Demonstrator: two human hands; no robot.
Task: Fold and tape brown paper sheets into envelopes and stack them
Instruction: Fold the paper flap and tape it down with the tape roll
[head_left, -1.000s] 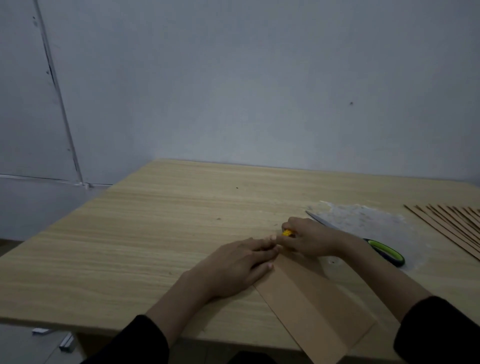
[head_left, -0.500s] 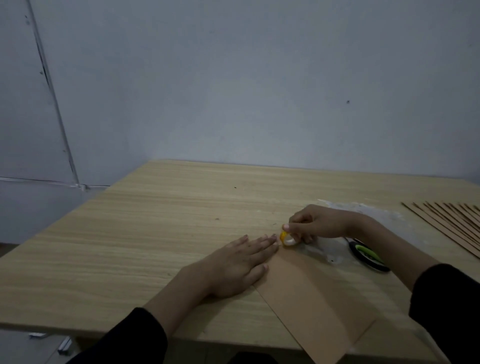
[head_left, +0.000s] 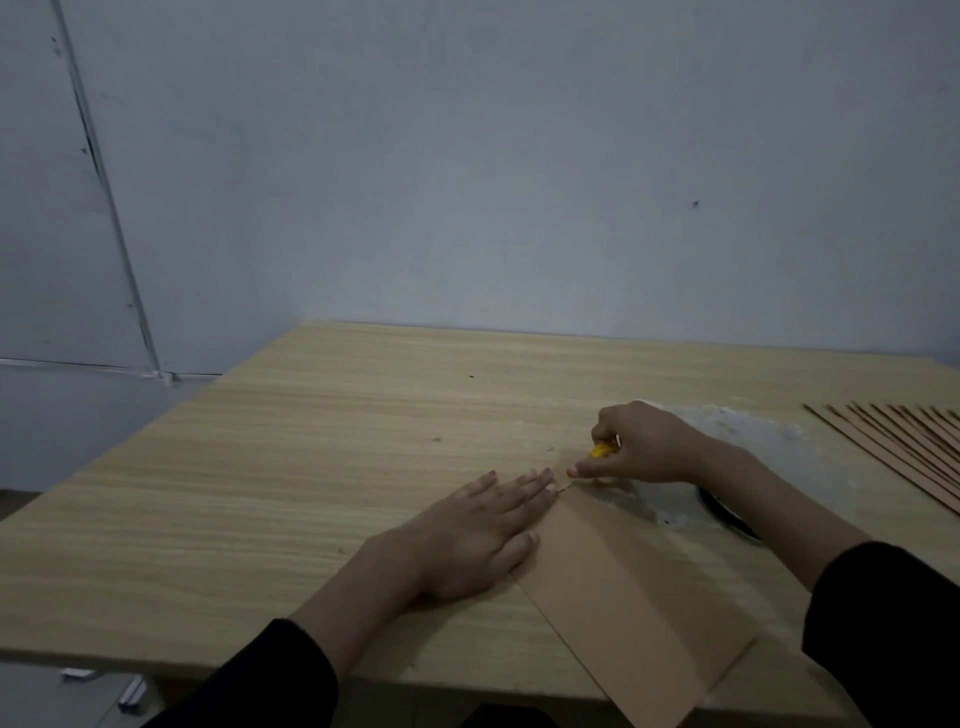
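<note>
A folded brown paper sheet (head_left: 628, 597) lies on the wooden table (head_left: 311, 493), running diagonally from the table's middle to its front edge. My left hand (head_left: 478, 535) lies flat with straight fingers, pressing the sheet's left edge near its far corner. Just beyond that corner, my right hand (head_left: 639, 441) grips a small yellow tape roll (head_left: 602, 450), its fingertip touching the corner. The tape strip itself is too thin to make out.
Several brown paper sheets (head_left: 904, 447) are fanned out at the table's right edge. A clear plastic sheet (head_left: 737, 431) lies behind my right wrist, and green-handled scissors (head_left: 727, 514) are partly hidden under my forearm. The folded sheet overhangs the front edge.
My right hand has drawn the yellow tape roll a little away from the sheet's far corner. My left hand stays pressed flat on the sheet.
</note>
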